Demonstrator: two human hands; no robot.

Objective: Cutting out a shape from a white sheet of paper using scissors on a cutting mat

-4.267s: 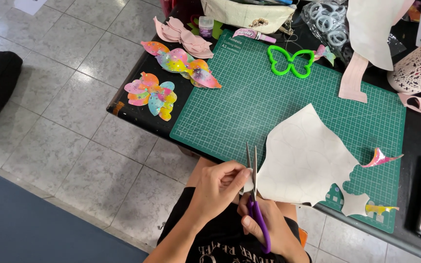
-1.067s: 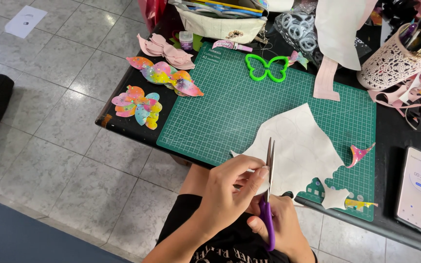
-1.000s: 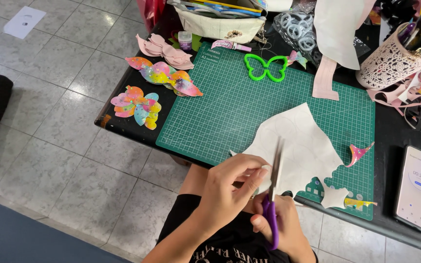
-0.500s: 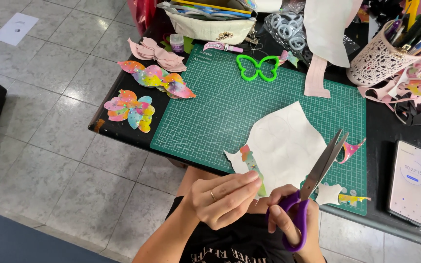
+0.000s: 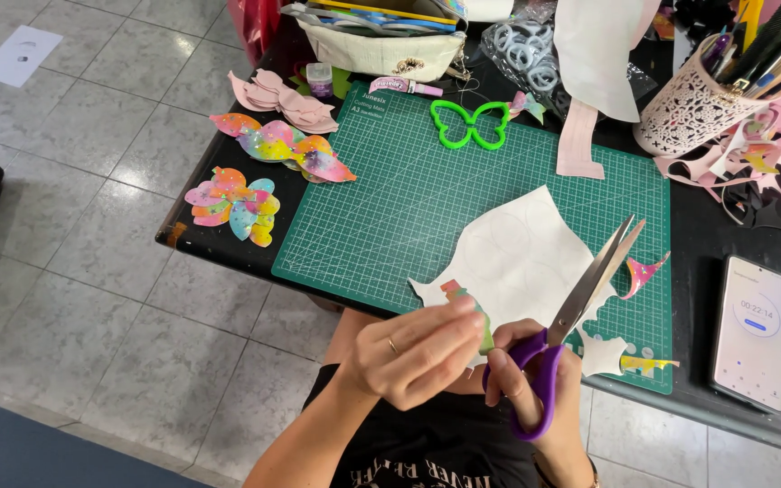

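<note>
Item: white sheet (image 5: pixel 522 258) with coloured underside, pinched at its near edge in my left hand (image 5: pixel 418 352), lying on the green cutting mat (image 5: pixel 390 199) just ahead. My right hand (image 5: pixel 535 389) grips purple-handled scissors (image 5: pixel 580 307), blades parted beside the sheet. Far right: white lattice cup (image 5: pixel 684 113) holding pens. Right: phone (image 5: pixel 752 330). Far left: rainbow bow cut-outs (image 5: pixel 232 194), green butterfly cutter (image 5: pixel 470 125).
</note>
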